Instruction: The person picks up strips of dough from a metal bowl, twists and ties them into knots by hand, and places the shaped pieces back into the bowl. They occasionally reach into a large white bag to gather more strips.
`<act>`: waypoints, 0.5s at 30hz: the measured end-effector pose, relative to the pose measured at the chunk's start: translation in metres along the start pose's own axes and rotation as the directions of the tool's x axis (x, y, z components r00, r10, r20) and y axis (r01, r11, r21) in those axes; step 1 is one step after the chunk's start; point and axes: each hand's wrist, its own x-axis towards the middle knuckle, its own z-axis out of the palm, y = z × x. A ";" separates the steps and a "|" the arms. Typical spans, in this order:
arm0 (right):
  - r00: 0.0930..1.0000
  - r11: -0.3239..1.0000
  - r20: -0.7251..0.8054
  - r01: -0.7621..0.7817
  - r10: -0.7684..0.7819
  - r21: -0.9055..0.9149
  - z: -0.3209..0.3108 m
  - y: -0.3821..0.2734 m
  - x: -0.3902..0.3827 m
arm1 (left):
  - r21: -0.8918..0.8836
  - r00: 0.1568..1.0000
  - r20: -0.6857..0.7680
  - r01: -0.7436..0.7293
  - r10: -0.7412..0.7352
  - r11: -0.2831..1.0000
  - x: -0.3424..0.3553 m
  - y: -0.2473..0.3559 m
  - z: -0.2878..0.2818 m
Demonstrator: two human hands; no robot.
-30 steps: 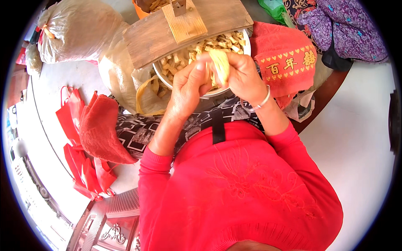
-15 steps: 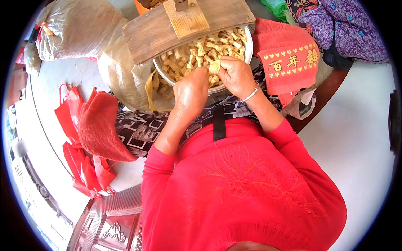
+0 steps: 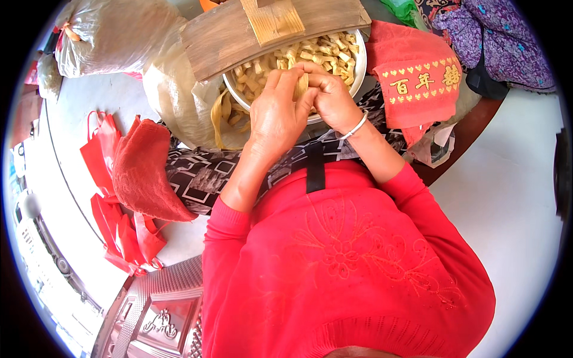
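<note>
My left hand (image 3: 276,108) and right hand (image 3: 333,102) meet over a white basin (image 3: 360,67) full of short, knotted tan strips (image 3: 328,53). Between their closed fingers is a yellowish strip (image 3: 301,88), held by both and partly hidden. A wooden board (image 3: 215,42) with a lighter block (image 3: 274,21) fixed on it lies across the back of the basin. Longer strips (image 3: 222,119) lie left of the basin, on pale plastic sheeting (image 3: 176,104). A bracelet circles my right wrist.
A stuffed plastic sack (image 3: 113,39) sits upper left. Red bags (image 3: 110,227) and a red cloth (image 3: 143,167) lie left. A red towel (image 3: 418,71), green plastic and purple patterned fabric (image 3: 489,45) are at upper right. A carved metal panel (image 3: 155,310) is lower left.
The strip, earlier raised as a long loop between my hands, is now mostly hidden in my fingers. My left fingers have moved up and closer against my right hand.
</note>
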 end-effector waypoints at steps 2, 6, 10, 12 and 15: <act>0.974 0.936 -0.048 0.199 -0.222 -0.291 0.000 -0.001 0.004 | 0.064 0.997 -0.023 0.075 -0.074 0.995 0.008 -0.006 0.005; 0.910 0.809 -0.050 0.340 -0.412 -0.480 0.000 -0.007 0.006 | -0.045 0.988 -0.111 0.105 -0.109 0.994 0.011 -0.021 0.022; 0.924 0.908 -0.155 0.293 -0.350 -0.301 0.005 -0.011 0.007 | -0.741 0.849 0.208 0.461 -0.486 0.488 0.014 -0.035 0.027; 0.931 0.938 -0.201 0.258 -0.306 -0.234 0.006 -0.009 0.010 | -0.841 0.800 0.335 0.492 -0.498 0.224 0.010 -0.038 0.026; 0.951 0.978 -0.271 0.179 -0.145 0.103 0.009 0.001 0.013 | -0.851 0.771 0.426 0.519 -0.474 0.080 -0.009 -0.024 0.022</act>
